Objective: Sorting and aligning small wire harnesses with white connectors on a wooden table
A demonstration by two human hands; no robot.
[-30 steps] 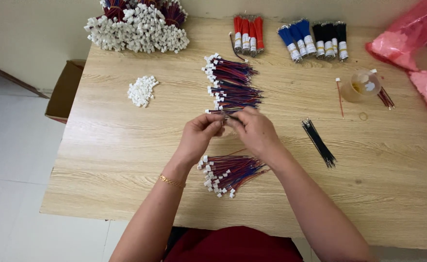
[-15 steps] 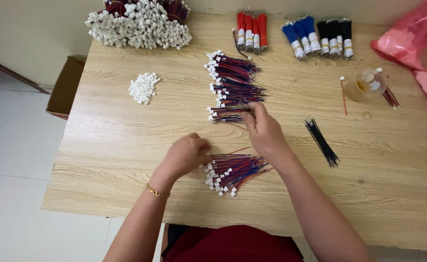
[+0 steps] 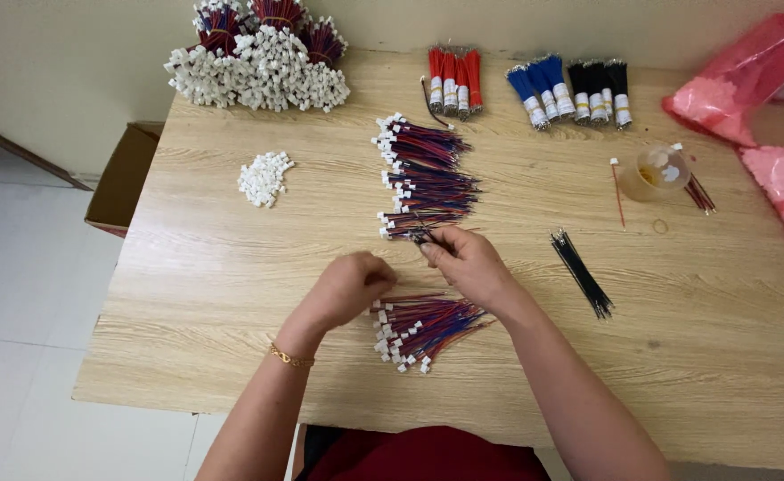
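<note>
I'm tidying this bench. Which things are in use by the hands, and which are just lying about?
In use:
right hand at the upper wire row
left hand by the near wire pile

Lying about:
loose white connectors
black wires
pink bags
small cup

A light wooden table (image 3: 232, 294) fills the frame's centre against a cream wall (image 3: 62, 62). Pale tiled floor (image 3: 18, 338) lies left, with a cardboard box (image 3: 123, 178).
</note>
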